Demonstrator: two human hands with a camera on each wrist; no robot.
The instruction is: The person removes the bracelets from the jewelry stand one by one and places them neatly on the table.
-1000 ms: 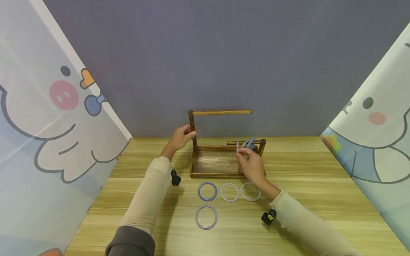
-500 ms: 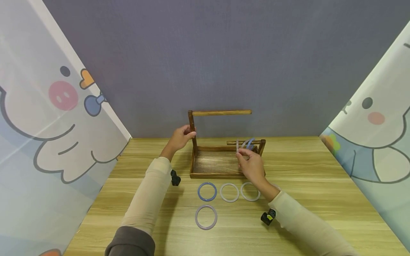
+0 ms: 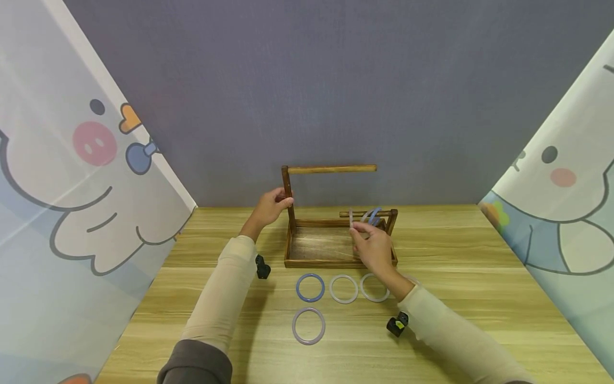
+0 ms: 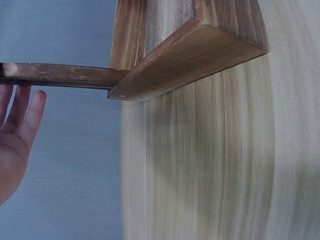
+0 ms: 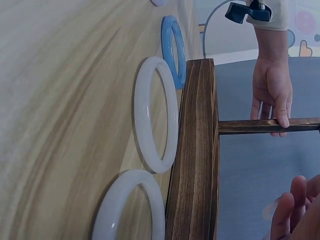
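Note:
A wooden bangle stand (image 3: 336, 263) with a tray base carries a tall upper bar and a shorter lower bar (image 3: 346, 214). My left hand (image 3: 273, 207) grips its left upright (image 3: 289, 184), thumb in front and fingers behind, as the right wrist view also shows. My right hand (image 3: 375, 246) pinches a pale bangle (image 3: 351, 216) near the lower bar's free left end. Whether the bar passes through this bangle, I cannot tell. Right of it, a whitish bangle (image 3: 365, 215) and blue bangles (image 3: 375, 214) hang on the lower bar, partly hidden by the hand.
Before the stand lie a blue bangle (image 3: 310, 300), white bangles (image 3: 344, 302) (image 5: 140, 120) and a lilac bangle (image 3: 309, 342) on the wood-grain table (image 3: 230, 298). Another pale one is mostly hidden by the right wrist. A grey wall (image 3: 336, 106) rises behind.
My right hand has shifted slightly left along the lower bar with the pale bangle, away from the hanging ones. The left hand and the stand have stayed in place.

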